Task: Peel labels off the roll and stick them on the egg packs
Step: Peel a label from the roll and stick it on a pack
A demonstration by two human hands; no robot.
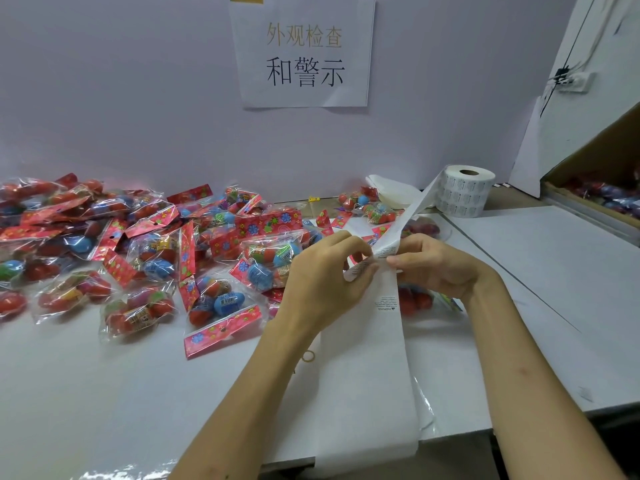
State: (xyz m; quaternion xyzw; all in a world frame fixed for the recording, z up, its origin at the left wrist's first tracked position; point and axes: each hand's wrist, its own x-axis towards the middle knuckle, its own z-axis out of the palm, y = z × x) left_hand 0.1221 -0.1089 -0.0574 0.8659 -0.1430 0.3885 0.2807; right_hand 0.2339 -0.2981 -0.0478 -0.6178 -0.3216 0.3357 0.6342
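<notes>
A white label roll stands at the back right of the table. Its backing strip runs down to my hands and on over the table's front edge. My left hand pinches a small printed label at the strip's edge. My right hand grips the strip beside it. Clear egg packs with red flowered headers lie heaped across the left and middle of the table. One pack lies under my right hand, partly hidden.
A cardboard box with more packs sits at the far right. A paper sign hangs on the wall. Crumpled used backing lies next to the roll. A rubber band lies on the white table.
</notes>
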